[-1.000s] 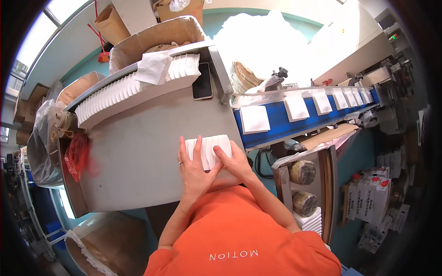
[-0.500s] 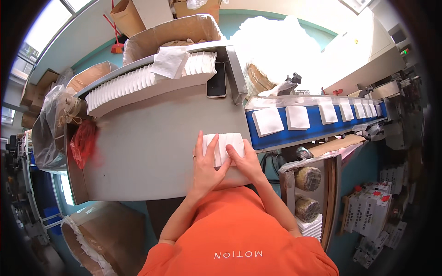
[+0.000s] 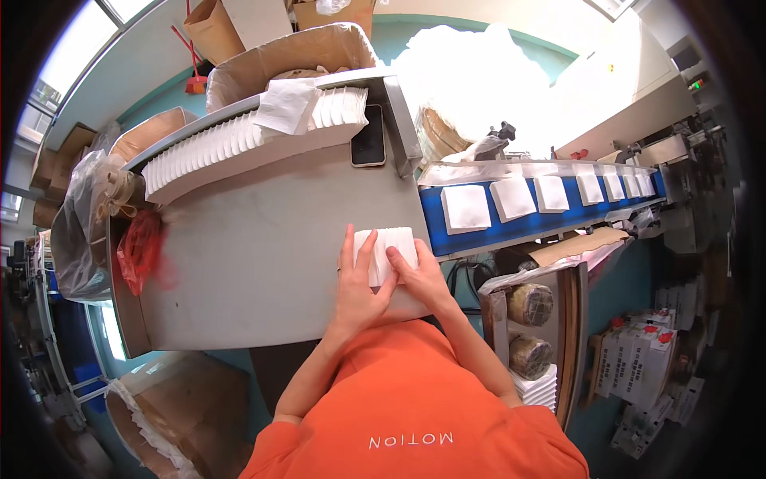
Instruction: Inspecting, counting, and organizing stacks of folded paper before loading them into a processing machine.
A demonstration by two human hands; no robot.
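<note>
Near the front right corner of the grey table (image 3: pixel 239 271), a small stack of white folded paper napkins (image 3: pixel 393 246) stands between my two hands. My left hand (image 3: pixel 361 279) grips its left side, with fingers over the front and top. The right hand (image 3: pixel 419 278) closes on the other side, its thumb lying across the napkins. Along the table's back edge runs a long row of white napkins (image 3: pixel 239 156), with one loose napkin (image 3: pixel 286 106) lying on top. To the right, a blue conveyor belt (image 3: pixel 503 229) carries several separate white napkin stacks (image 3: pixel 466 209).
A dark phone (image 3: pixel 368 137) lies by the raised metal edge at the back right. Red plastic bag (image 3: pixel 137 254) hangs at the table's left side. A large brown bag (image 3: pixel 191 407) stands below left; wrapped rolls (image 3: pixel 530 305) sit on a stand below right.
The napkin stacks on the conveyor have shifted along it toward the table. Both hands keep their hold on the napkins in almost the same place; the whole view has shifted slightly.
</note>
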